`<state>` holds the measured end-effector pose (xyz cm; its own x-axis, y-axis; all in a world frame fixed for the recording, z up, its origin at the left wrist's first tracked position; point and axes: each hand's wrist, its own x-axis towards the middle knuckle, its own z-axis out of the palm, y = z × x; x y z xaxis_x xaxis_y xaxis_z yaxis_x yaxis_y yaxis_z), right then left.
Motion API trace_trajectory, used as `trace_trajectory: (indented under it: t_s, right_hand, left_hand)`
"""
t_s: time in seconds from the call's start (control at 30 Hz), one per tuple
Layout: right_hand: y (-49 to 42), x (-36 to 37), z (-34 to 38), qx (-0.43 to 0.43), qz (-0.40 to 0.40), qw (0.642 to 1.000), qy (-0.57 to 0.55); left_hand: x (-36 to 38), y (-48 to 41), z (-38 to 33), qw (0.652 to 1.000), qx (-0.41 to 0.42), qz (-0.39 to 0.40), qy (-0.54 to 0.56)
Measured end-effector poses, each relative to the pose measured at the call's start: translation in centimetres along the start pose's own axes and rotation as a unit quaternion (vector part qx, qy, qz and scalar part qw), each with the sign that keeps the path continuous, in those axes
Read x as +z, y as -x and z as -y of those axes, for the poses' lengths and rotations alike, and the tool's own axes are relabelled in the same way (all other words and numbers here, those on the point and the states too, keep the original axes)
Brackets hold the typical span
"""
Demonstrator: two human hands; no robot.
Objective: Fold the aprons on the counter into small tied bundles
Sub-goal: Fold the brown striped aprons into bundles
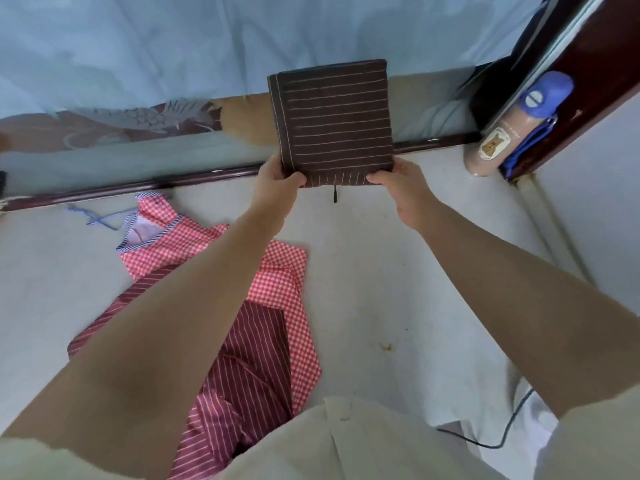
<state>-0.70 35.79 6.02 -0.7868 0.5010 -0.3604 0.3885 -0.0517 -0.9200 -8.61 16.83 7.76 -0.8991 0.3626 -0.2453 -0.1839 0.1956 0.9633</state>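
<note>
A brown apron with thin pale stripes (332, 123) is folded into a flat square and held up off the white counter (415, 271), near the back wall. My left hand (277, 181) grips its lower left corner and my right hand (398, 183) grips its lower right corner. A short dark strap end (335, 195) dangles from the bottom edge. On the counter to the left lie a red-and-white checked apron (284, 271) with blue striped trim and a dark red striped apron (249, 368), both spread loosely and overlapping.
A pink bottle with a blue cap (519, 123) leans in the back right corner beside a dark wooden frame (595, 81). A dark rail (138, 185) runs along the counter's back edge. A black cable (509, 427) trails at the lower right.
</note>
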Motion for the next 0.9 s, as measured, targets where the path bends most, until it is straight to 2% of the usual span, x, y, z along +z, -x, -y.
trace_trajectory:
  t_s: [0.17,0.3,0.37,0.47,0.53,0.63,0.7,0.77,0.83,0.9]
  right_hand:
    - [3.1,-0.2,-8.4,0.147,0.016,0.981,0.124]
    - [6.6,-0.1,-15.3,0.282,0.018,0.944,0.168]
    - [7.6,-0.4,-16.4,0.322,0.031,0.93,0.174]
    - [7.3,-0.9,-16.0,0.364,0.037,0.924,0.109]
    - [6.9,-0.9,-15.6,0.343,0.021,0.936,0.071]
    - [6.9,-0.4,-15.7,0.201,-0.028,0.979,0.01]
    - [7.3,-0.1,-16.2,0.142,-0.064,0.987,-0.042]
    - [7.4,0.1,-17.1,0.144,-0.09,0.984,-0.052]
    - [7.5,0.2,-18.1,0.182,-0.092,0.979,-0.019]
    - [7.6,0.3,-18.7,0.178,-0.091,0.98,0.022]
  left_hand:
    - [0.8,3.6,8.9,0.988,-0.13,0.045,-0.064]
    - [1.5,7.8,14.8,0.959,-0.26,0.09,-0.074]
    - [1.8,8.5,15.6,0.947,-0.298,0.103,-0.057]
    - [1.9,7.4,16.2,0.94,-0.326,0.069,-0.065]
    - [2.2,6.9,16.2,0.952,-0.272,0.075,-0.119]
    - [3.0,6.8,15.7,0.977,-0.155,0.069,-0.131]
    - [3.5,6.7,15.5,0.983,-0.133,0.051,-0.115]
    - [3.9,6.0,16.2,0.981,-0.148,0.06,-0.114]
    - [4.1,5.6,17.0,0.964,-0.176,0.088,-0.179]
    - [4.2,5.7,17.2,0.951,-0.168,0.085,-0.246]
